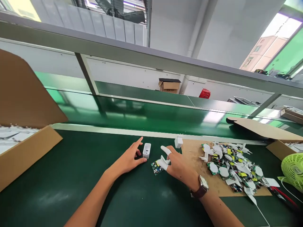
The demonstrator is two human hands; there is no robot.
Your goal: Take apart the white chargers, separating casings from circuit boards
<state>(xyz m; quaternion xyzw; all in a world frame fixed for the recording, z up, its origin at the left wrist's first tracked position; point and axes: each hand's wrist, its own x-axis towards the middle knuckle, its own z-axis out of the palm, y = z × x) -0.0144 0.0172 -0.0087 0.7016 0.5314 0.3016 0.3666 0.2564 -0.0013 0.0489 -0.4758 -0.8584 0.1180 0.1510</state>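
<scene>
My left hand (129, 158) rests on the dark green table, thumb and fingers curled around a small white plastic housing (146, 150) that stands upright on the surface. My right hand (176, 164), with white finger cots and a brown-strapped watch on the wrist, pinches a small green circuit board (156, 167) that lies on the table just right of the housing. Another white charger piece (178, 141) stands beyond my right hand at the table's far edge.
A cardboard sheet (191, 151) holds a pile of circuit boards and white plug parts (233, 167). An open carton (26, 148) of white parts sits at left, another carton (284, 143) and a green fan (294, 168) at right. A green conveyor belt (153, 116) runs behind.
</scene>
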